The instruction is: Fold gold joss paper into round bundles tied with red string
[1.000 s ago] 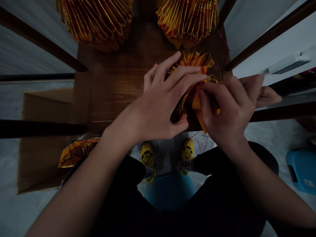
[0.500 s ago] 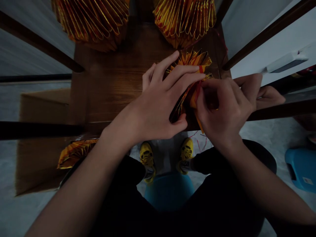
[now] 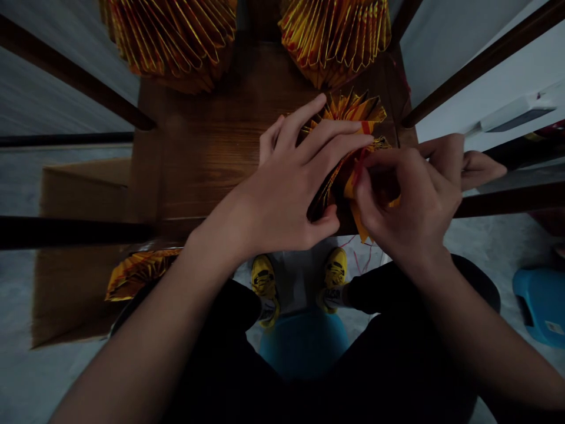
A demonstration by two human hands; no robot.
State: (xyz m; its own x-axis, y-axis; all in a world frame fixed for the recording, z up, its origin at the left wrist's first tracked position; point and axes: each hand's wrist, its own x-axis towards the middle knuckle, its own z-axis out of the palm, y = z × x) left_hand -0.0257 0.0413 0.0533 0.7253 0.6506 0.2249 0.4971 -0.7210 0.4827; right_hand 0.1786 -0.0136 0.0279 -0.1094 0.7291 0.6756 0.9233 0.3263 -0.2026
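A bundle of pleated yellow-and-red paper with gold edges [image 3: 353, 108] lies at the right front of the wooden seat. My left hand [image 3: 286, 182] is laid over this bundle, its fingers spread across the pleats and its thumb on the near side, holding it. A red string [image 3: 358, 168] runs at the bundle's right side. With thumb and index finger pinched together, my right hand [image 3: 408, 197] grips that string; its other fingers stick out to the right. The exact pinch point is partly hidden. A yellow paper flap [image 3: 362, 227] hangs below.
Two large pleated paper pieces stand at the back, left [image 3: 176, 41] and right [image 3: 335, 35]. Dark wooden bars flank the seat [image 3: 198, 141]. A cardboard box [image 3: 66, 253] and another pleated piece [image 3: 136, 274] sit lower left. Blue stools [image 3: 304, 341] and red thread scraps [image 3: 364, 259] are below.
The whole view has shifted slightly, with things appearing a little further right. Both hands keep nearly the same pose on the paper and string.
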